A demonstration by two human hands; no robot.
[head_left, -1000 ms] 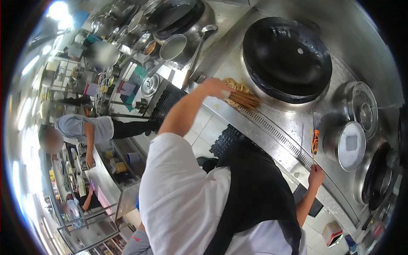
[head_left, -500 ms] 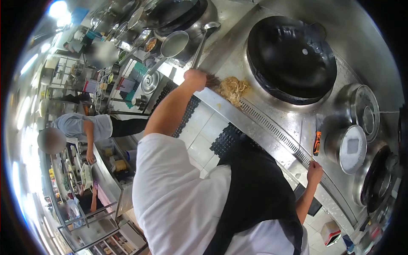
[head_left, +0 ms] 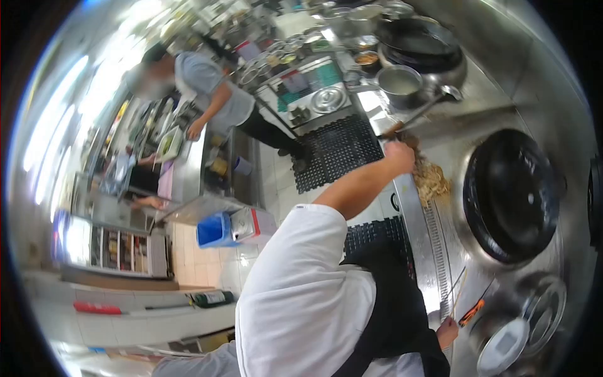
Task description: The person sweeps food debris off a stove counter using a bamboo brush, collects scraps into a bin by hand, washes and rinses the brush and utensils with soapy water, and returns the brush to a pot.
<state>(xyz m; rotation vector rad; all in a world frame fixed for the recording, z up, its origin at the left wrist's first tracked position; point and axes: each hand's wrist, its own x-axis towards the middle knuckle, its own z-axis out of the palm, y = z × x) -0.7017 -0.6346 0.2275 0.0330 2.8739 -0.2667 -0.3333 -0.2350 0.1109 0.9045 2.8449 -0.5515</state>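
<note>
The left hand [head_left: 400, 157] is clenched, its fingers wrapped around a brown brush of thin stiff sticks [head_left: 411, 141]; the grip end is hidden inside the fist and the bristle end is blurred. The brush is positioned at the front edge of the stainless-steel cooking counter [head_left: 433, 232], beside a pale brown heap of stringy food scraps [head_left: 432, 182]; whether the bristles touch the heap cannot be told. The wooden grip of a long-handled metal ladle [head_left: 427, 112] ends near the left hand. The right hand [head_left: 447, 332] is closed around the lower end of a thin yellowish stick [head_left: 460, 294], which projects over the counter; the exact finger placement is too small to tell. An orange-and-black handled tool [head_left: 472, 312] lies just beside the stick. A large round black wok [head_left: 515, 195] sits on the counter, to the right of the heap in the view. Compared with one second earlier, the bristles no longer extend across the heap toward the wok; the brush is now located at the ladle side of the heap. The view has also turned, bringing a blue rectangular bin [head_left: 214, 230] into sight. The right hand retains its grip on the stick.
</note>
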